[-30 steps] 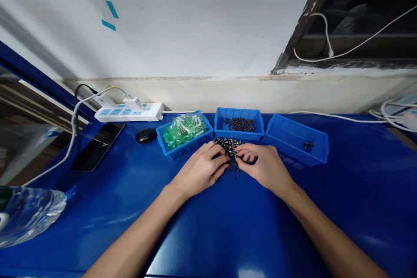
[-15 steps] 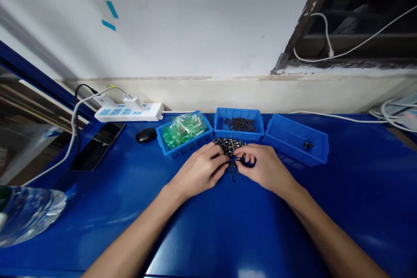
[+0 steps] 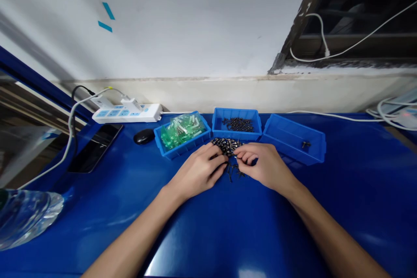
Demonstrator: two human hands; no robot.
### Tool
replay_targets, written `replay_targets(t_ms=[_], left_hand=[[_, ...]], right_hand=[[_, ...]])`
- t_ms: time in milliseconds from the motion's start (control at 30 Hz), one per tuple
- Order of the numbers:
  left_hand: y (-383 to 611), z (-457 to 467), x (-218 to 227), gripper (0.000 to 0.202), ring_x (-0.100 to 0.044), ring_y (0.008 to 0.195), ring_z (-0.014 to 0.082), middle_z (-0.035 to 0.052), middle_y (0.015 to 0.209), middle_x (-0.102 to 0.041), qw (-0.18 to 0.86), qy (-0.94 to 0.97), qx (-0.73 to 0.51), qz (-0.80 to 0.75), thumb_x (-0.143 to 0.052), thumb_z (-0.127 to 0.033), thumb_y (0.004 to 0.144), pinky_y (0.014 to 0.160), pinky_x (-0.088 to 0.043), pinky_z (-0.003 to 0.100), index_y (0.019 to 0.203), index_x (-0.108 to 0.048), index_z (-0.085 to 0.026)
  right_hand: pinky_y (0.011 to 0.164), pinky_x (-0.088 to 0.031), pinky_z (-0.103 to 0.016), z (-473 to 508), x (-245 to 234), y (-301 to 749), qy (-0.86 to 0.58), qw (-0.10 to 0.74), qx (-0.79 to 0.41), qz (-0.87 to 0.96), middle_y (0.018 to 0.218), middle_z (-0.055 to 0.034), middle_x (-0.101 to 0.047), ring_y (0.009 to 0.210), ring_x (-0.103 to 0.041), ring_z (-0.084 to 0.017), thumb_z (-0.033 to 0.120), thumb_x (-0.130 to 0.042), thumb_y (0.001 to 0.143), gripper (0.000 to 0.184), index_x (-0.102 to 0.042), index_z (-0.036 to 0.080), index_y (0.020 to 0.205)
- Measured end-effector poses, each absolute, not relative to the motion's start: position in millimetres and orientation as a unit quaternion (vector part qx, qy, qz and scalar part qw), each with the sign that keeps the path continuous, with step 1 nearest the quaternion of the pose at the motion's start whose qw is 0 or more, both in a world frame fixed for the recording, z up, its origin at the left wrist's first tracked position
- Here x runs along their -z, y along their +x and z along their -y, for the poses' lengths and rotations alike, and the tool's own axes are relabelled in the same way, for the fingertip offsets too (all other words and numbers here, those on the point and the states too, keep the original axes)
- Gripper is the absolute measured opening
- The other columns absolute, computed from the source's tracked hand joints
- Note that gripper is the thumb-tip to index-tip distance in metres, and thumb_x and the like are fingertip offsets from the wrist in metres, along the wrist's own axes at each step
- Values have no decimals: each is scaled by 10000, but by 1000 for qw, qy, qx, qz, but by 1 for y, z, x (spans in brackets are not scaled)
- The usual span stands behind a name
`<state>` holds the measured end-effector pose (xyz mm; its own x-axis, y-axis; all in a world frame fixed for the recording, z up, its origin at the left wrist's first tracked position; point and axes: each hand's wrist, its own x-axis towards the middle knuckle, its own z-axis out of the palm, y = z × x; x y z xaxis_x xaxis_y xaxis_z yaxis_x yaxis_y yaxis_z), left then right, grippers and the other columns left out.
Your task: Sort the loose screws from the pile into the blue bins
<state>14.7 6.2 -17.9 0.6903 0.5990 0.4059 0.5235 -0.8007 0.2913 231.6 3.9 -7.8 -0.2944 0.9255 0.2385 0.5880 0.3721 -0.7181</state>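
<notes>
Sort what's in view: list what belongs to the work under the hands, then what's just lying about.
Part of the work, it seems:
- loose screw pile, both hands at it
- middle bin, holding similar pieces
- right bin, with a few dark pieces

Apparently lying about:
- power strip
- black mouse
- phone
- clear bottle

Unclear: left bin of green bags.

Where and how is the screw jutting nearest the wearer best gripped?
Probably a fingertip pinch on the near end of that dark screw, coming from the wearer's side: its slim length points that way, near end exposed, while left hand and right hand flank its far end.
</notes>
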Motion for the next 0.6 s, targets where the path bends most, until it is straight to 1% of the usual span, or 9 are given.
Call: replay_targets(t_ms=[67,133,200,267,300,367,467,533,600], left_hand=[[15,-5,17,242,-594,851,214,90,942,-658,74,918,-248,-302,-477,-203,1049,812,-545,376,1051,-708,-132],[16,-4,17,237,-596,858,216,91,946,-660,74,920,-246,-295,-482,-197,1044,817,-546,376,1064,-708,-127],[16,-4,17,242,-598,854,217,92,944,-662,75,922,-245,-291,-478,-194,1042,807,-548,378,1076,-707,-121],[16,-3,17,250,-598,830,214,88,919,-660,78,922,-245,-288,-469,-195,1041,773,-547,370,1070,-704,-117],[17,-2,16,252,-596,811,211,84,896,-656,81,922,-245,-287,-464,-195,1039,745,-542,360,1056,-703,-115],[17,-1,16,253,-591,767,203,73,846,-641,89,923,-239,-288,-456,-196,1035,683,-524,335,1018,-696,-116],[18,0,15,241,-584,721,189,58,806,-624,96,926,-220,-292,-457,-202,1031,636,-496,311,983,-682,-129],[19,1,14,218,-588,716,185,52,804,-623,95,927,-212,-296,-469,-199,1026,634,-488,306,981,-673,-137],[18,1,14,189,-594,717,184,46,800,-622,96,926,-209,-301,-485,-191,1019,634,-484,302,971,-662,-143]], right_hand=[[570,-578,-246,-6,5,236,-495,365,-294,731,723,-25,-767,587,-705,-159,137,-672,764,153,-782,180,861],[602,-599,-272,-9,0,243,-507,423,-280,697,733,-36,-762,616,-710,-173,192,-686,770,128,-777,181,860],[618,-602,-296,-11,-6,253,-539,487,-208,655,744,-45,-741,612,-690,-175,223,-678,784,136,-772,183,875],[611,-585,-312,-11,-12,261,-583,519,-87,619,775,-53,-720,595,-657,-171,217,-657,807,148,-770,190,898],[607,-574,-319,-11,-14,264,-599,515,-30,613,787,-54,-711,587,-640,-170,205,-651,814,155,-770,197,913],[606,-558,-321,-10,-17,266,-599,496,28,629,786,-46,-698,575,-611,-166,181,-634,835,172,-766,215,941],[626,-549,-316,-7,-14,261,-530,444,-6,723,762,-27,-707,608,-620,-174,156,-604,872,189,-754,232,960],[701,-560,-333,-6,-7,255,-465,388,-47,794,828,-37,-756,720,-670,-198,138,-607,880,190,-752,225,969],[799,-559,-373,-7,0,249,-431,319,-68,842,907,-60,-787,845,-689,-233,117,-631,873,189,-756,213,978]])
